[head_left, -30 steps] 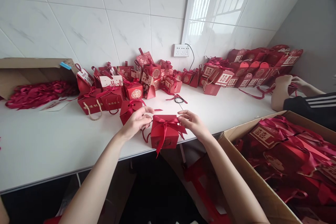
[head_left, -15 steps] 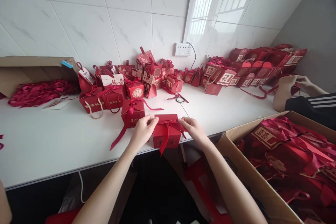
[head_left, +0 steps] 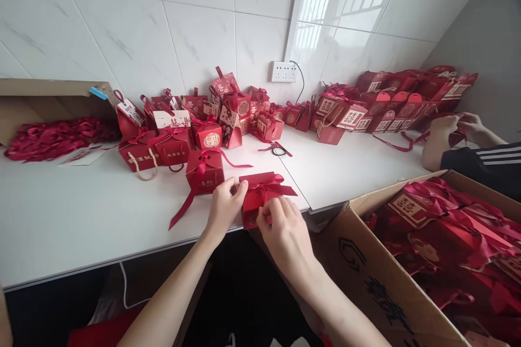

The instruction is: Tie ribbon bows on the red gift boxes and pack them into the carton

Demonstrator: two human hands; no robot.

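Observation:
A small red gift box (head_left: pixel 249 210) sits at the table's front edge, with a red ribbon (head_left: pixel 280 188) tied in a bow over its top. My left hand (head_left: pixel 226 203) is closed in a pinch at the box's upper left, on the ribbon's left loop as far as I can see. In front of the box, the fingers of my right hand (head_left: pixel 287 230) are pinched together over the hanging ribbon tail and hide much of the front face. Just left of my hands stands another red box (head_left: pixel 205 173), its ribbon ends trailing loose.
Several finished red boxes (head_left: pixel 212 134) crowd the wall side of the white table (head_left: pixel 101 217). A carton (head_left: pixel 366 276) full of red boxes stands at right. Behind it are a co-worker's hands (head_left: pixel 459 127). At left, an open carton (head_left: pixel 52 87) holds ribbons (head_left: pixel 61 138).
My right hand has moved from the bow's right loop down to the front of the box and pinches there. The bow's right side now sticks out to the right. My left hand stays at the left.

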